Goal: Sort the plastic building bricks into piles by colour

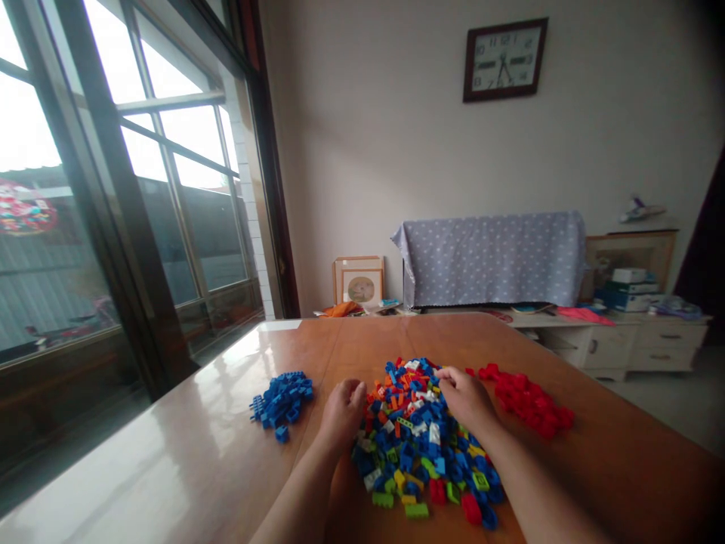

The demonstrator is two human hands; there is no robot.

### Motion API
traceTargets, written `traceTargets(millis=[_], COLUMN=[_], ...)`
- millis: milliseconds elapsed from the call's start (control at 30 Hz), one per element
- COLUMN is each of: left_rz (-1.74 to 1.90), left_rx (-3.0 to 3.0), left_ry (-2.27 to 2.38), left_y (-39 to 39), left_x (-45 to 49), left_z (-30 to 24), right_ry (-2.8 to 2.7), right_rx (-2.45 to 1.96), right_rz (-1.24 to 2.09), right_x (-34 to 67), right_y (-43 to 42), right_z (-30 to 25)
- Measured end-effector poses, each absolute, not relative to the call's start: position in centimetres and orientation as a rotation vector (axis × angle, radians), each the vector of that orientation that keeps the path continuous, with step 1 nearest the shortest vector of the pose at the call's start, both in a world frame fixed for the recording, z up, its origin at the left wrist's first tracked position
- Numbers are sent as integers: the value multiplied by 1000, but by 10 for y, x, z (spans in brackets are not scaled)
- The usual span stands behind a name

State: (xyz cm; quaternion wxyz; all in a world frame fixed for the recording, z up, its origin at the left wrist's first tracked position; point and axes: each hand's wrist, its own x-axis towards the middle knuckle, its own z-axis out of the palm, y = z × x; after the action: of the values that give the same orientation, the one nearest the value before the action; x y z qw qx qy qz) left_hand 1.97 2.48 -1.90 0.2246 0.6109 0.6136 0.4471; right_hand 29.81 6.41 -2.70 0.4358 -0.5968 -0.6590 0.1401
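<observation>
A mixed pile of toy building bricks [419, 431] in blue, red, green, yellow, orange and white lies on the wooden table [340, 344] in front of me. At the pile's left edge is my left hand [343, 409], its fingers curled together; anything in them is hidden. My right hand [467, 399] reaches over the upper right of the pile, thumb and fingers pinched close to the bricks. Whatever it holds is too small to make out. To the left sits a heap of blue bricks [283, 400]. On the right is a heap of red bricks [529, 400].
A single blue brick [282, 434] lies just in front of the blue heap. Beyond the table's far edge stand a white cabinet [615, 347] and something draped in a grey patterned cloth [492, 261]. Tall glass windows [186, 174] line the left side.
</observation>
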Motion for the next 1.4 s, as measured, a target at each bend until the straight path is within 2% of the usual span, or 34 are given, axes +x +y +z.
traceTargets(millis=[367,500,633,833,1000,1400], left_rz=[816,841,918,984,1026,1041], left_rx=[2140,2163,2151,2161,2193,2211], left_ry=[1552,1520,1516,1547,1531,1459], left_y=[1,3,9,17,20,16], left_x=[36,38,39,39,40,45], left_z=[-15,-16,-21,-26,-26,-22], right_ry=[-1592,-1713,-1775,-1574,-1490,-1837], right_rx=[-1527,-1534,-1346,-1264,-1417,-1472], right_rz=[395,461,642,862,715,438], right_x=[311,301,285,284,297,283], right_y=[75,70,58,55,63,47], right_z=[-36,-38,-33,-21,-26,-18])
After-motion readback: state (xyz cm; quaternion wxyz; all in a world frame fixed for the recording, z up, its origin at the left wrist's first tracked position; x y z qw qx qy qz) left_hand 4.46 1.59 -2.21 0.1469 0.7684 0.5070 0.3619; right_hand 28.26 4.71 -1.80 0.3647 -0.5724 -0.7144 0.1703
